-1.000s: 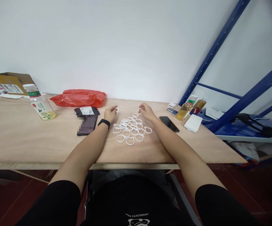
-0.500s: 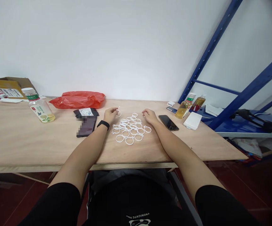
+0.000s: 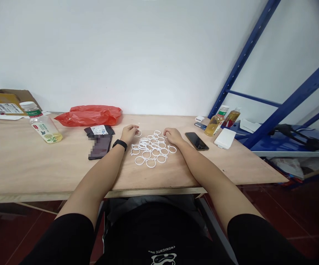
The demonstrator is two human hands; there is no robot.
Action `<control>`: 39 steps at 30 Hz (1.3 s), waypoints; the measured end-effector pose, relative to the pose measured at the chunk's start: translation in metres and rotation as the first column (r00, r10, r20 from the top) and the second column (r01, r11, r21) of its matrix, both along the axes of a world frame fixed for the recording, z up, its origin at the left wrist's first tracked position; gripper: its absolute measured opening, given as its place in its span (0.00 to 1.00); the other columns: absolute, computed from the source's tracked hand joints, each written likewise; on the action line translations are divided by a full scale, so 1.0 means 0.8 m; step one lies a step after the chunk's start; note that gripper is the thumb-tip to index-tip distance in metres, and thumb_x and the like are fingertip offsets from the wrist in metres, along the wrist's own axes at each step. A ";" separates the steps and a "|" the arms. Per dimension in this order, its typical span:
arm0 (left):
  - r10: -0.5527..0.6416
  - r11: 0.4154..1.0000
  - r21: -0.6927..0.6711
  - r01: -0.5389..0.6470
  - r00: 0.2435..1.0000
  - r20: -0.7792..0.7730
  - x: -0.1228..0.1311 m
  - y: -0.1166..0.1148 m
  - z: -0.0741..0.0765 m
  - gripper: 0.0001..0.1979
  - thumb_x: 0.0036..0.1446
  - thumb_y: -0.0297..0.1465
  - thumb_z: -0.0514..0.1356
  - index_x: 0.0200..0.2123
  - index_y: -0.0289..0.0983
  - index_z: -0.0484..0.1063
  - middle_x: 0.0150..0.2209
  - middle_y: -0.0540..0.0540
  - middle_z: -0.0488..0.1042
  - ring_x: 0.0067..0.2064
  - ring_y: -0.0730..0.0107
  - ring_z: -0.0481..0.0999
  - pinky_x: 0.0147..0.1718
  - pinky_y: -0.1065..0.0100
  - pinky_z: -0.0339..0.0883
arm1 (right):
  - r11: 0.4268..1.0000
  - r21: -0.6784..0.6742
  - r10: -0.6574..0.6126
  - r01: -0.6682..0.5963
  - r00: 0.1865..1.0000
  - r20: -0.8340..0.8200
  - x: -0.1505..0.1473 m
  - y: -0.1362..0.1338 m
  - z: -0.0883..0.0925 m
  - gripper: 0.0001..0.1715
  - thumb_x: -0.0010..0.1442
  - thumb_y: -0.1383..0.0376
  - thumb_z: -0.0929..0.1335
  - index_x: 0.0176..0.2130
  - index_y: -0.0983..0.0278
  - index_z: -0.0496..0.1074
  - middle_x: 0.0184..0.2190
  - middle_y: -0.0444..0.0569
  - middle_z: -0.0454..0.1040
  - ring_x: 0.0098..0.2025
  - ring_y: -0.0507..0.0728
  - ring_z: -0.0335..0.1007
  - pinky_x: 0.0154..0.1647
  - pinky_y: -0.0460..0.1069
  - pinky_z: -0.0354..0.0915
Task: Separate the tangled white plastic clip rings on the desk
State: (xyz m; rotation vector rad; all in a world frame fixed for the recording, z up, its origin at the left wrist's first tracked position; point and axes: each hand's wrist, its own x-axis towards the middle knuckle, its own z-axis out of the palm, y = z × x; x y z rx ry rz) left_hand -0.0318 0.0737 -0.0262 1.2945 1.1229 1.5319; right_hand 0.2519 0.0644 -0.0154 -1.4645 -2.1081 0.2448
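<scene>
taking the loose pile of thin white rings with small loops (image 3: 149, 141) as our clock's centre, we have our left hand (image 3: 128, 133) at ten, thumb and fingertips pinching a single thin white ring (image 3: 141, 134) at the pile's eleven. our right hand (image 3: 173, 136) is at two, fingers curled inward; whether they grip anything we cannot tell. at three lies a black rectangular phone (image 3: 197, 141). between nine and ten we see a black packet (image 3: 109, 130) with a white printed label (image 3: 98, 129) and, farther out, a clear plastic green-banded bottle (image 3: 45, 128); both prints are too small for us to read. at six, white lettering on our black shirt (image 3: 159, 221) stands upside down, not surely legible.
</scene>
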 end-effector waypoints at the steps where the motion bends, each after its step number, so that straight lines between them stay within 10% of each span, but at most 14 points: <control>1: 0.001 1.000 -0.004 -0.001 1.000 0.001 0.001 0.000 0.001 0.09 0.42 0.28 0.59 0.29 0.33 0.76 0.23 0.46 0.76 0.25 0.71 0.73 0.28 0.71 0.66 | 1.000 0.013 0.006 -0.006 1.000 0.029 -0.001 -0.003 0.001 0.18 0.59 0.70 0.59 0.34 0.61 0.77 0.36 0.46 0.79 0.40 0.56 0.72 0.42 0.47 0.62; 7: 0.013 1.000 -0.027 -0.014 1.000 -0.003 0.003 -0.006 0.005 0.09 0.42 0.28 0.59 0.28 0.33 0.77 0.22 0.45 0.76 0.25 0.70 0.73 0.27 0.71 0.66 | 1.000 0.022 0.014 -0.017 0.995 0.098 -0.008 -0.015 0.004 0.21 0.59 0.66 0.65 0.53 0.60 0.71 0.39 0.47 0.79 0.38 0.56 0.72 0.38 0.47 0.62; 39: 0.003 1.000 0.007 -0.003 1.000 -0.005 0.002 -0.010 0.007 0.03 0.41 0.28 0.58 0.23 0.35 0.71 0.19 0.48 0.72 0.21 0.74 0.68 0.22 0.73 0.62 | 0.996 -0.045 0.074 -0.071 0.995 0.073 -0.012 -0.015 0.003 0.17 0.55 0.68 0.66 0.43 0.61 0.79 0.37 0.46 0.80 0.36 0.54 0.72 0.38 0.46 0.62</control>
